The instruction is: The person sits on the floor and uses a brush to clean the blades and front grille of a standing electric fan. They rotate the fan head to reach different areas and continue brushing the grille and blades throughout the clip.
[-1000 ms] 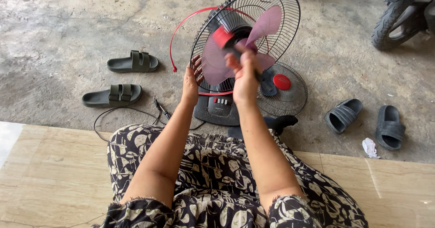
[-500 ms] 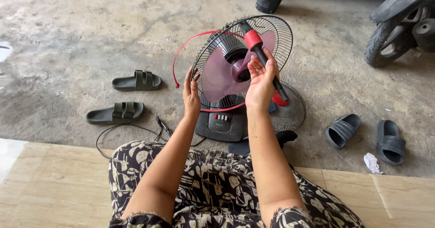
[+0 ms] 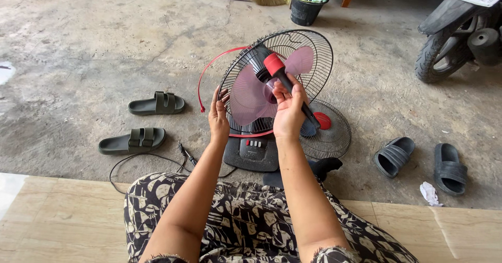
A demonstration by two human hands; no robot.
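working a red-tipped tool (image 3: 286,88) at the fan's hub, the right hand (image 3: 290,114) is gripping its black shaft in front of the pink blades (image 3: 251,98), while the left hand (image 3: 218,117), fingers curled, is steadying the cage (image 3: 319,59) rim. judging by this, the next move is calling for a firm turn at the hub. since half a second ago the tool's red end is sitting lower, nearer the hub.

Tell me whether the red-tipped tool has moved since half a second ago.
Yes. The tool in the right hand swung left across the fan guard, its red end now lower.

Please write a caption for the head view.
Right hand holds a red-capped tool at the fan blade; left hand steadies the grille.
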